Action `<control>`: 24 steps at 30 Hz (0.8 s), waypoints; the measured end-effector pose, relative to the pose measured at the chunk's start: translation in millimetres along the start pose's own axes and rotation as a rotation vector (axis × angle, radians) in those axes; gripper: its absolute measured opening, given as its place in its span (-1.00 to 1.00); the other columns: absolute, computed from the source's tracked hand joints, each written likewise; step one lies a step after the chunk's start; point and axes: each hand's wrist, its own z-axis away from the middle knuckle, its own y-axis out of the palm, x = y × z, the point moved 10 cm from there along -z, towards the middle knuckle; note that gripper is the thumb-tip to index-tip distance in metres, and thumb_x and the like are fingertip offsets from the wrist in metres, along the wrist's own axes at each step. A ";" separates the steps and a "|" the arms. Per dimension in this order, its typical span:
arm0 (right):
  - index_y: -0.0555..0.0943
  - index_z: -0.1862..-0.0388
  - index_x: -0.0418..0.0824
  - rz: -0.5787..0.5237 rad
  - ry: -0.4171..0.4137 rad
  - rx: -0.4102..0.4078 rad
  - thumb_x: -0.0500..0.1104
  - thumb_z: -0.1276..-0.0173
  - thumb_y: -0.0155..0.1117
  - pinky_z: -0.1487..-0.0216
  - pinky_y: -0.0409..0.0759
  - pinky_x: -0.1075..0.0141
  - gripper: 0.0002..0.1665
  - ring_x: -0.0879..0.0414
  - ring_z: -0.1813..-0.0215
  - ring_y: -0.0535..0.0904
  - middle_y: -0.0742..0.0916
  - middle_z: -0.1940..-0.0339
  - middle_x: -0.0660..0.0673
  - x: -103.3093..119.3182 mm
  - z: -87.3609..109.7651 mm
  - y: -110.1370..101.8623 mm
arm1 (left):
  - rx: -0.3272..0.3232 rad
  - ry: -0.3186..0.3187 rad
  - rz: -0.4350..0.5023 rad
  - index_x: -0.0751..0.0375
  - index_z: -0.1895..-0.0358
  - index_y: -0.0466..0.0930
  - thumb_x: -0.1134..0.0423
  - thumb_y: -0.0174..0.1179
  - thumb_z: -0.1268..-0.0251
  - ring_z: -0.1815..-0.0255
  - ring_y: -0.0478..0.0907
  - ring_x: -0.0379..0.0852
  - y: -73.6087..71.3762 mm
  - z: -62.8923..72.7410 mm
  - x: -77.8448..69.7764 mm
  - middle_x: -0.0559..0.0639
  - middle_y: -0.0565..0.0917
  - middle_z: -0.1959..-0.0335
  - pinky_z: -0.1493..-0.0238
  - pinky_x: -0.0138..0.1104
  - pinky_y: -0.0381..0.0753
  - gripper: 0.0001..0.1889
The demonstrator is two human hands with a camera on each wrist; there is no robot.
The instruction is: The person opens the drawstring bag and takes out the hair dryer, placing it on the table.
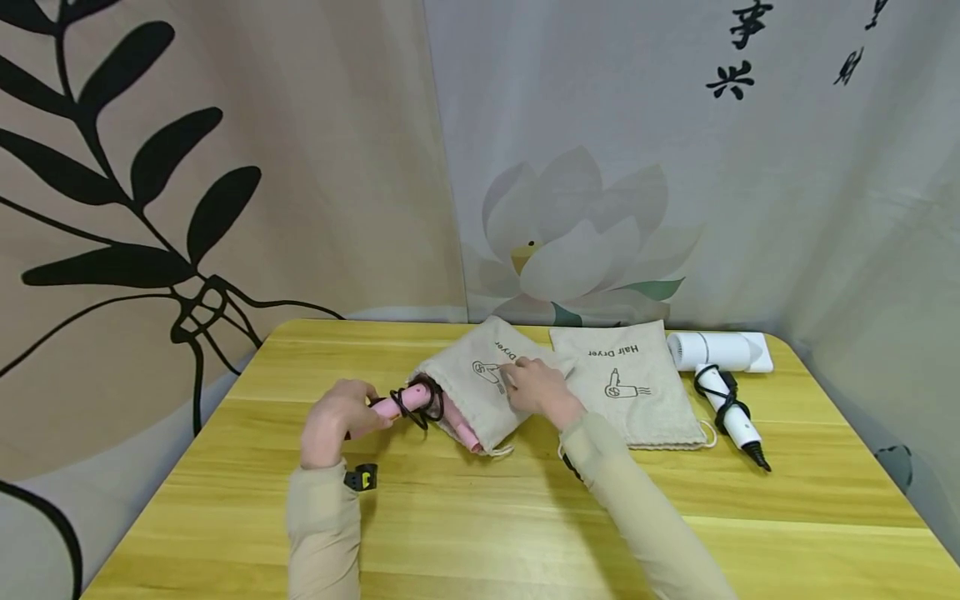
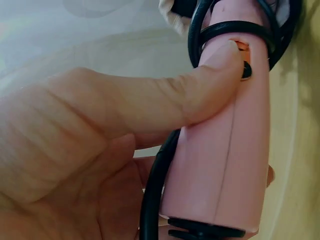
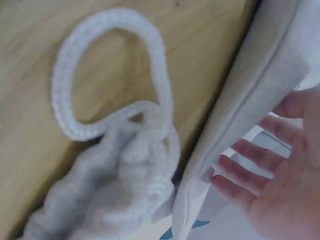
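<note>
My left hand (image 1: 341, 417) grips the pink handle of a hair dryer (image 2: 215, 165), with the thumb lying across it beside a small orange and black switch (image 2: 245, 60). A black cord (image 2: 235, 27) is wound round the handle. The other end of the dryer is hidden inside a beige cloth drawstring bag (image 1: 480, 392) printed "Hair Dryer", and another pink part (image 1: 461, 425) shows at the bag's mouth. My right hand (image 1: 536, 387) rests on the upper side of this bag, its fingers (image 3: 260, 157) fairly straight at the fabric.
A second "Hair Dryer" bag (image 1: 622, 408) lies flat to the right, close to the first, with a white drawstring loop (image 1: 707, 433). Beyond it lies a white hair dryer (image 1: 720, 352) with a black cord (image 1: 727, 400) round its handle. A printed curtain (image 1: 360, 167) hangs behind the wooden table (image 1: 465, 525).
</note>
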 end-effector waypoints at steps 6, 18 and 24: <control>0.49 -0.23 -0.09 0.019 -0.023 -0.013 -0.01 -0.43 0.06 -0.20 0.49 -0.08 -0.56 -0.19 -0.20 0.51 0.58 -0.22 -0.22 0.1 2.8 -0.4 | -0.011 0.009 0.004 0.43 -0.08 0.51 0.14 0.38 -0.04 0.05 0.52 0.16 1.9 -5.2 -0.5 0.37 0.56 -0.04 0.06 -0.01 0.57 -0.43; 0.56 -0.15 -0.10 0.114 -0.056 -0.035 0.01 -0.35 0.17 -0.14 0.56 0.01 -0.56 -0.15 -0.14 0.52 0.57 -0.18 -0.23 2.2 4.1 6.7 | 0.003 0.037 -0.010 0.46 -0.19 0.42 0.17 0.37 -0.06 -0.11 0.47 0.31 6.2 -7.5 3.8 0.46 0.48 -0.15 -0.08 0.06 0.52 -0.35; 0.58 -0.10 -0.10 0.122 -0.053 -0.041 0.00 -0.34 0.20 -0.11 0.57 0.01 -0.60 -0.15 -0.13 0.53 0.58 -0.17 -0.23 1.7 4.3 5.9 | 0.011 0.062 -0.019 0.48 -0.19 0.42 0.18 0.38 -0.05 -0.09 0.46 0.31 6.0 -10.8 5.6 0.47 0.49 -0.13 -0.05 0.05 0.53 -0.35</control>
